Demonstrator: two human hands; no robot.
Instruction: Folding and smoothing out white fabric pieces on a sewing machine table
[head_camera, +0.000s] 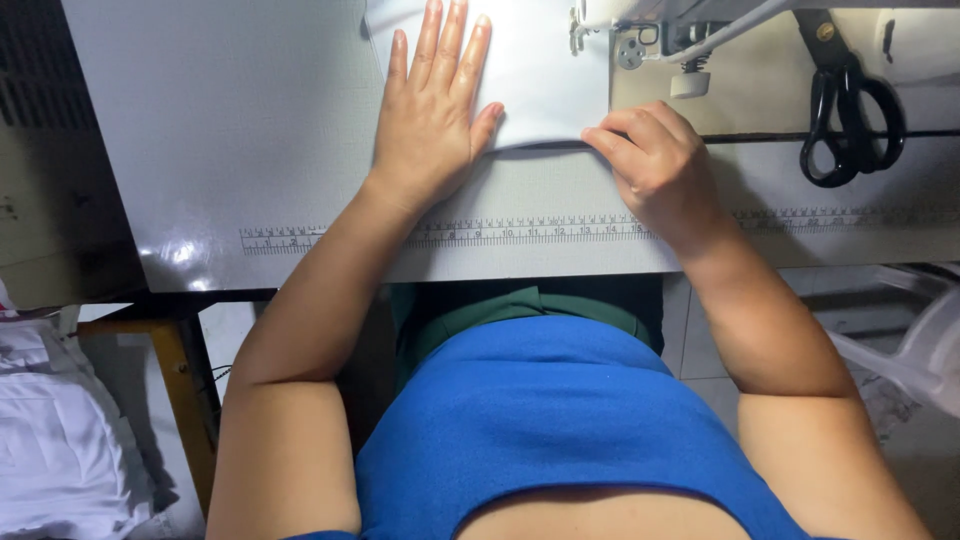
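A white piece of fabric (545, 90) lies on the grey sewing table (220, 130), running up under the sewing machine's presser foot (580, 30). My left hand (432, 110) lies flat on the fabric, fingers spread and pointing away from me. My right hand (655, 160) pinches the fabric's near right edge with curled fingers, just in front of the machine.
Black scissors (850, 120) rest on the table at the far right. A printed ruler strip (520, 232) runs along the table's front edge. A pile of white cloth (50, 440) sits low at the left beside a yellow table leg (185, 390).
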